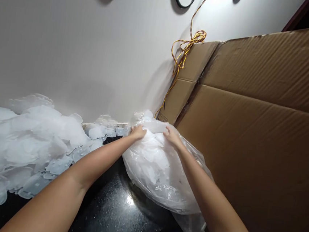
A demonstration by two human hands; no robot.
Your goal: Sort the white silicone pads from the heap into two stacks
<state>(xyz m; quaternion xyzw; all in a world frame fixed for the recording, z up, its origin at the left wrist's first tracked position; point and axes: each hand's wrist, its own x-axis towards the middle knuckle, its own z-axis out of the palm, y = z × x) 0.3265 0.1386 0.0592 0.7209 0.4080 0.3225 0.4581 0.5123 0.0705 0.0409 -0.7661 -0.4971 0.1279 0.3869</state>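
A clear plastic bag (162, 178) stuffed with thin white translucent pieces lies on the black speckled counter (112, 214), leaning against a big cardboard box. My left hand (138, 132) is closed on the bag's upper left edge near its mouth. My right hand (172, 136) grips the top of the bag a little to the right, fingers curled into the plastic. Both arms reach forward from the bottom of the view.
A large heap of loose white translucent pieces (23, 143) covers the counter at the left, against the white wall. Big cardboard boxes (256, 140) fill the right side. A yellow-brown twisted cord (185, 49) hangs down the wall beside the boxes.
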